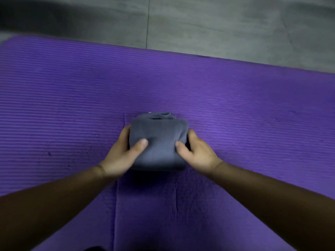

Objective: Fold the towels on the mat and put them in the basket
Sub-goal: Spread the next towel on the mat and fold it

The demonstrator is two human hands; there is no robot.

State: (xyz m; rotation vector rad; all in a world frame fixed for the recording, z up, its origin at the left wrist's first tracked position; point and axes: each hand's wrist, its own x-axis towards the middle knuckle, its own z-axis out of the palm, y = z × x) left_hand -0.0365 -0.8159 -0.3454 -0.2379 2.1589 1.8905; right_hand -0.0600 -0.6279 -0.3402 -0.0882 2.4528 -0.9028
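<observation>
Towel (159, 140), grey and folded into a thick square, is at the middle of the purple mat (54, 105), held between our two hands; our left hand (121, 153) curls round its left edge with the thumb pressed on top; our right hand (197, 151) grips the right edge likewise. Nearer us a purple plush cloth (145, 214) lies flat on the mat; grey floor (217, 24) shows beyond the mat's far edge.

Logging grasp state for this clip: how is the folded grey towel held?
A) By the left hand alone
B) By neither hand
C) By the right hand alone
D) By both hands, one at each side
D: the left hand and the right hand each grip one side of the grey towel, thumbs pressed on its top, above the purple mat.
</observation>
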